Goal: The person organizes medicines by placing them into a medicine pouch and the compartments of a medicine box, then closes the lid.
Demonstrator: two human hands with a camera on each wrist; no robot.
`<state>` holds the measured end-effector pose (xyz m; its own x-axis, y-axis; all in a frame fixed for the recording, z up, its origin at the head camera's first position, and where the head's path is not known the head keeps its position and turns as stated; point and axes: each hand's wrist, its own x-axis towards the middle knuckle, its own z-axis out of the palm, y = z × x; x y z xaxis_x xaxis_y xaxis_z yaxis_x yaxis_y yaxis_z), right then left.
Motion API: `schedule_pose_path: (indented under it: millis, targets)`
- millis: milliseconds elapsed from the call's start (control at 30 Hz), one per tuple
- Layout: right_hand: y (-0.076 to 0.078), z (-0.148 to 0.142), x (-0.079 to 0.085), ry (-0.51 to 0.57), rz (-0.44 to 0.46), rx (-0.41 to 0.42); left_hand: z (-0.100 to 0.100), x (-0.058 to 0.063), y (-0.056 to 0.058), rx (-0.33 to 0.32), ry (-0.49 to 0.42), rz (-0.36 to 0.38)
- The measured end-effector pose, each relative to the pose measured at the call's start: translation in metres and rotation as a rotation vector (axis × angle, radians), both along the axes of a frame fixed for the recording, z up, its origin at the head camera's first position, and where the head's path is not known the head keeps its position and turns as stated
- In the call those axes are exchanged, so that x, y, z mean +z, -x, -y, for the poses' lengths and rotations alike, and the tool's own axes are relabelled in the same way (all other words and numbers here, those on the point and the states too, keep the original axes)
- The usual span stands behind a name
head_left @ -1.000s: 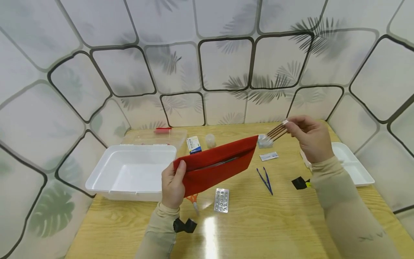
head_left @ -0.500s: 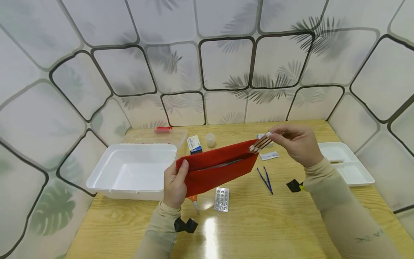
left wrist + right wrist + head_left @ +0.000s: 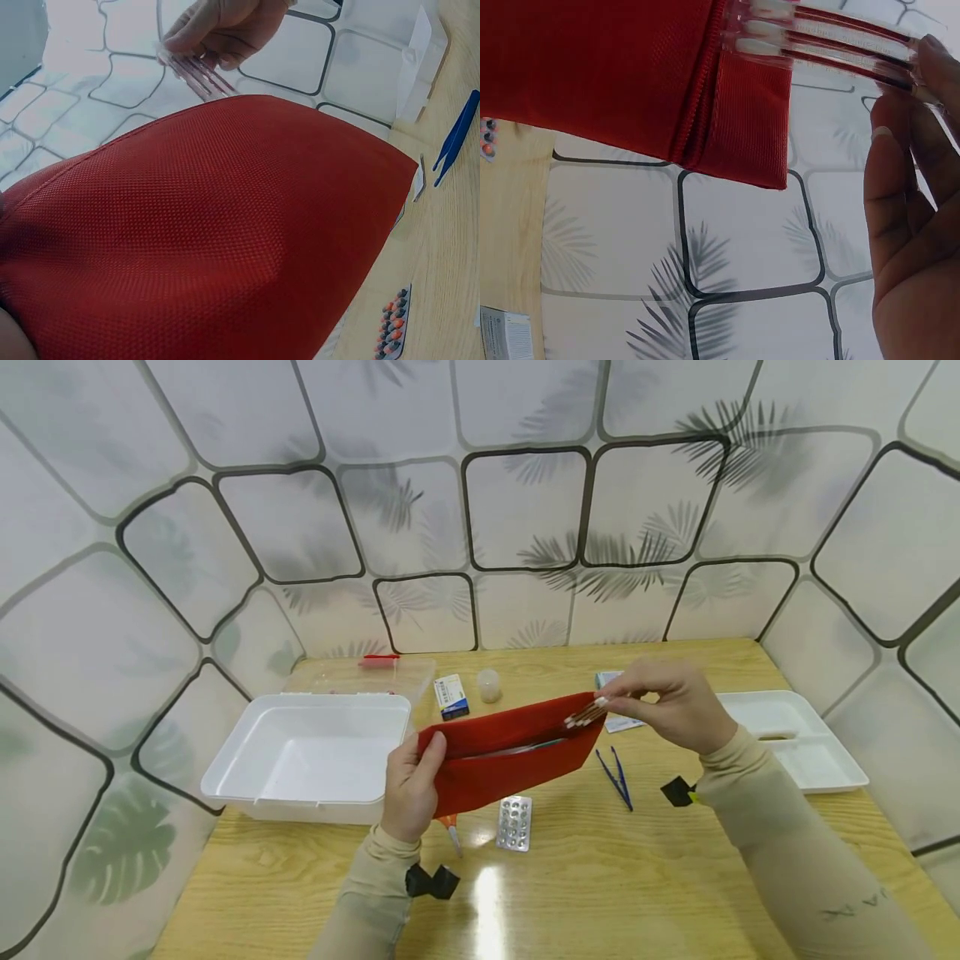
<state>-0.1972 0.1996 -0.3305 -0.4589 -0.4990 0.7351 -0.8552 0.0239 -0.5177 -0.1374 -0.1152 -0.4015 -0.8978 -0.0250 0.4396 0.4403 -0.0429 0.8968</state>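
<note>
A red zippered pouch is held above the table by my left hand, the thumb on its front and the fingers behind. Its zip gapes along the upper side, and something pale shows inside. My right hand pinches one end of a clear packet of iodine swabs with dark red shafts and white tips. In the right wrist view the white tips lie over the zip opening at the pouch's corner. The left wrist view shows mostly the pouch's red fabric, with the right hand beyond its edge.
An open white box with a clear lid stands left. Blue tweezers, a blister pack and orange-handled scissors, partly hidden, lie below the pouch. A small carton and round clear item sit behind. A white tray stands right.
My right hand has moved left and down, bringing the swabs from beyond the pouch's right end to its zip opening. The pouch has shifted slightly right and its opening is wider.
</note>
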Motion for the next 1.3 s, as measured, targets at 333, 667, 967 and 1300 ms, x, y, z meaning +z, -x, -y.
schedule_pose_path:
  millis: [333, 667, 967, 1300]
  targets:
    - [0.002, -0.004, -0.006, -0.016, 0.004, 0.118, 0.002, -0.001, 0.002, 0.069, 0.006, -0.002]
    - [-0.002, -0.010, -0.004, -0.091, 0.036, -0.051, 0.002, -0.001, 0.001, 0.067, -0.006, 0.021]
    - [0.005, -0.006, -0.018, -0.138, -0.001, -0.225, 0.002, -0.001, -0.001, 0.031, 0.029, -0.030]
    - [0.014, -0.005, -0.037, -0.363, -0.013, -0.257, 0.003, -0.002, -0.002, 0.028, 0.035, -0.050]
